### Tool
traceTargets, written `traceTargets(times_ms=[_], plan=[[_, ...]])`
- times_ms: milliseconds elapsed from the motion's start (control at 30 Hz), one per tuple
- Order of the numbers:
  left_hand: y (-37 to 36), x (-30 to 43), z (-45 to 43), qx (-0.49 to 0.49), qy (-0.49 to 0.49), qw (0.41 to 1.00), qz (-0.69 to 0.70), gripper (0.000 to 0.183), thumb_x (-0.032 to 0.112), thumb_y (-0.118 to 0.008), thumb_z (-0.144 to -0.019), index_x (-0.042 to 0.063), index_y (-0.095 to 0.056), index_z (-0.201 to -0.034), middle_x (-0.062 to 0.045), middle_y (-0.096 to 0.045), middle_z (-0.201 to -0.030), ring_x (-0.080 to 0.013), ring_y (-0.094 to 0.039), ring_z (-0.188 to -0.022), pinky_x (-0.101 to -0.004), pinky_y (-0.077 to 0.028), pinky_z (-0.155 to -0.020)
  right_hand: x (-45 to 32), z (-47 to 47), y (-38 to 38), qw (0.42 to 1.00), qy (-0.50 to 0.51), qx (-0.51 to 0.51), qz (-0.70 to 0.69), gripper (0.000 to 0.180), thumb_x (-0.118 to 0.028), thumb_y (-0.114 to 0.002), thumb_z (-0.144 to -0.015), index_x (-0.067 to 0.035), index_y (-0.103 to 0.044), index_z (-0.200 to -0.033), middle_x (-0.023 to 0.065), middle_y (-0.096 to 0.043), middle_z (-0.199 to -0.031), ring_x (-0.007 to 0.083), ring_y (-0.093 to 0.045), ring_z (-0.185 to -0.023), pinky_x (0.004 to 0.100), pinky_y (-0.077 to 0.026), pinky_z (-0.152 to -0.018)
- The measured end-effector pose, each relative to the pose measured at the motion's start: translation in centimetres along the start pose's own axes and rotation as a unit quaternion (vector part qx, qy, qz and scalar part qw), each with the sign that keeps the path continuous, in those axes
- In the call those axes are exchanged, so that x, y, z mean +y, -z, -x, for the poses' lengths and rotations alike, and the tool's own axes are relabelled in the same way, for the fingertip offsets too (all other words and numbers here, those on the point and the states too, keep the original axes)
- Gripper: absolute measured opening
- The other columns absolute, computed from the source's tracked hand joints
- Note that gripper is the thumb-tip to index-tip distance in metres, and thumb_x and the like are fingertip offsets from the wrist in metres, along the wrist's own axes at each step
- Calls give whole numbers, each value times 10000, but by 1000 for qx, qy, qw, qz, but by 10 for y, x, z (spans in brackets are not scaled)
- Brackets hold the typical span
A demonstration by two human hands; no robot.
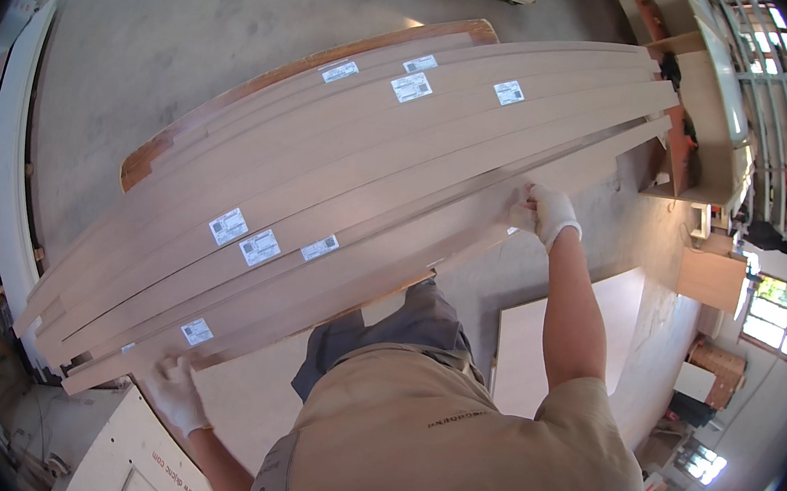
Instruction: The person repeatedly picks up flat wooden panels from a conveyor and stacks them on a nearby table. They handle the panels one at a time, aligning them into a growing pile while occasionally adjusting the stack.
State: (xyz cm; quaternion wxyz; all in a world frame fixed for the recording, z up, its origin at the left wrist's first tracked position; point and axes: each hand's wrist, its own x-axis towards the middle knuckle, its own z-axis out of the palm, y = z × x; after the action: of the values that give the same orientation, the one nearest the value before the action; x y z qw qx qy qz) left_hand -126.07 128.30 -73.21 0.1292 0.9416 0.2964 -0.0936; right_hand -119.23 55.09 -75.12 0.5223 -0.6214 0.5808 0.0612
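Note:
Long, narrow wood-panel strips (373, 164) lie side by side in a stack before me, several bearing printed white labels (260, 247). On the near side is a long strip (378, 258). My left hand (178, 395), in a white work glove, is at this strip's near edge, low on the left; its fingers are blurred. My right hand (548, 215), gloved too, is at the near strip farther right, with thumb and fingers bent at its surface. Whether either hand grips the strip is unclear. A brown-edged board (312, 57) shows beneath the stack's far side.
A pale panel (571, 336) lies to the right of my legs. Wooden shelving (707, 135) stands beyond the strips' right ends. A long white panel (11, 191) runs along the left. A white machine or board with printed writing (134, 455) is at lower left.

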Motion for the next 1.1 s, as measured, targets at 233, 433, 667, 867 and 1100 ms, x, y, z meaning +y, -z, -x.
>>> traceTargets(times_ms=[233,433,667,867,1100], plan=[[-45,49,-2,-47,161,934,316,377,311,-781,-994,-32,-648,-1079,-75,-691,-944,-123,-607,-744,-294,-525,-668,51,-43,13,979,197,-46,22,317,-183,-723,-967,44,-714,-1188,146,-706,-1001,248,-724,-863,371,-630,-734],[-60,44,-39,-2,176,858,483,348,333,-762,-1013,28,-596,-1020,-32,-625,-840,-93,-561,-686,-268,-433,-545,17,-6,-34,983,169,-63,-38,404,-137,-668,-1012,95,-598,-1335,192,-599,-1225,371,-744,-1008,453,-681,-883],[-55,53,-26,-15,88,930,356,470,361,-773,-989,-70,-638,-1121,-99,-651,-956,-163,-611,-816,-323,-528,-658,27,-5,-22,818,345,25,460,302,-324,-794,-928,-62,-749,-1070,134,-758,-1008,268,-753,-917,399,-614,-842],[-13,132,39,6,110,962,248,502,313,-749,-989,-111,-683,-1250,-298,-730,-1183,-434,-711,-1080,-564,-548,-976,44,5,-6,957,129,-216,-142,311,-118,-628,-1027,-40,-646,-1327,84,-691,-1293,265,-697,-1179,462,-610,-920],[-39,246,130,70,-125,962,233,462,275,-745,-1017,-102,-663,-1273,-314,-699,-1180,-432,-671,-1088,-525,-539,-1005,74,3,75,960,76,-217,-162,330,-103,-576,-978,-5,-663,-1281,134,-727,-1087,230,-744,-988,387,-631,-823]])
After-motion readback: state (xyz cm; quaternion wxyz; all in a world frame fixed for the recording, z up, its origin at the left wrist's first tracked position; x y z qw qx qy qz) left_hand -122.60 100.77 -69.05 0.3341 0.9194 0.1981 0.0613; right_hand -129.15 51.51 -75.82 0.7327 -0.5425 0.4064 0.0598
